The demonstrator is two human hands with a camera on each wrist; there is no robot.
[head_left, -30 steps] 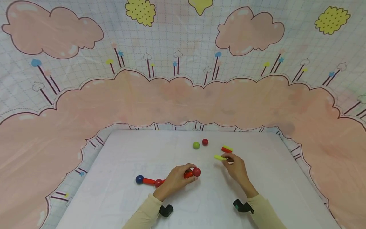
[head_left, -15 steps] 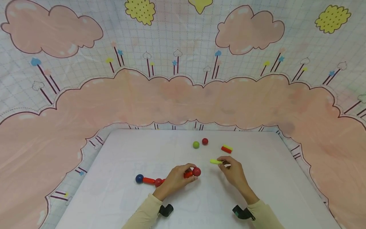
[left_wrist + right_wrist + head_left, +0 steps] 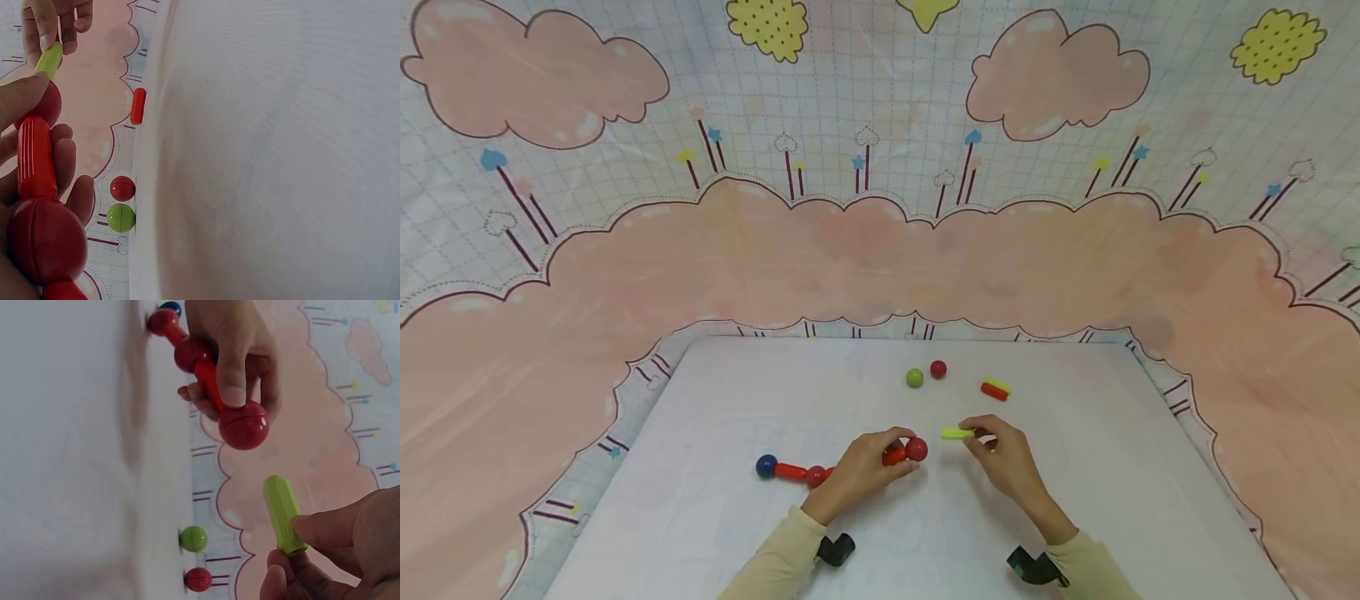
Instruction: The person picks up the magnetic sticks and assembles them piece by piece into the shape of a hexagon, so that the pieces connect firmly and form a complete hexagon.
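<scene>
My left hand (image 3: 856, 473) grips a chain of red rods and balls near its right end, fingers around a red rod (image 3: 35, 156). Past the fingertips sticks out the red end ball (image 3: 917, 449). The chain runs left over the table to a dark blue ball (image 3: 766, 466); its middle is hidden behind the hand in the head view. My right hand (image 3: 1011, 458) pinches a yellow-green rod (image 3: 284, 512) between thumb and fingers. The rod's free end points left at the end ball, with a small gap between them.
Farther back on the white table (image 3: 760, 392) lie a green ball (image 3: 914, 377) and a red ball (image 3: 938, 369), side by side. Right of them, a red rod (image 3: 994, 392) and another yellow-green rod (image 3: 999, 385) lie against each other. A patterned cloth (image 3: 880, 267) surrounds the table.
My right hand has carried the yellow-green rod left and toward me, away from the two lying rods and closer to the end ball. My left hand and the chain have stayed put.
</scene>
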